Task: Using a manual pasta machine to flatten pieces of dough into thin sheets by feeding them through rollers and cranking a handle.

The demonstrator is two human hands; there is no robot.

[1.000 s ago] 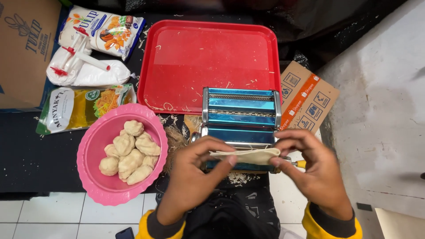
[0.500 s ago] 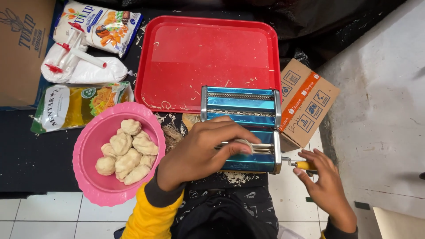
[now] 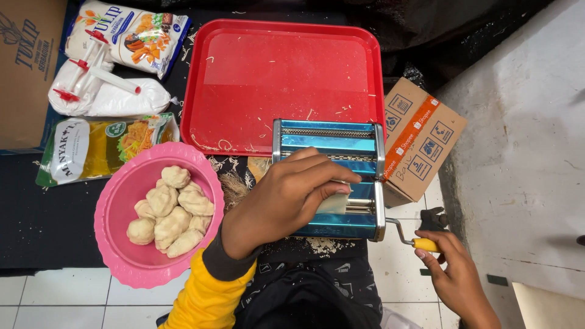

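A blue and silver pasta machine (image 3: 341,146) stands in front of me. My left hand (image 3: 280,198) lies over its top and pinches a flat pale dough sheet (image 3: 336,203) at the rollers. At the machine's right side, my right hand (image 3: 454,274) grips the yellow crank handle (image 3: 425,245). A pink bowl (image 3: 119,240) with several dough lumps (image 3: 167,210) sits to the left of my left arm.
A red tray (image 3: 280,73) with dough scraps lies behind the machine. A cardboard box (image 3: 420,140) stands to the right. Bags of flour and oil (image 3: 109,61) and a large carton (image 3: 27,67) lie at the far left. White floor tiles run along the right.
Both hands held the dough sheet at the machine's front. My right hand then dropped to the crank handle, and my left hand moved over the machine's top with the sheet.
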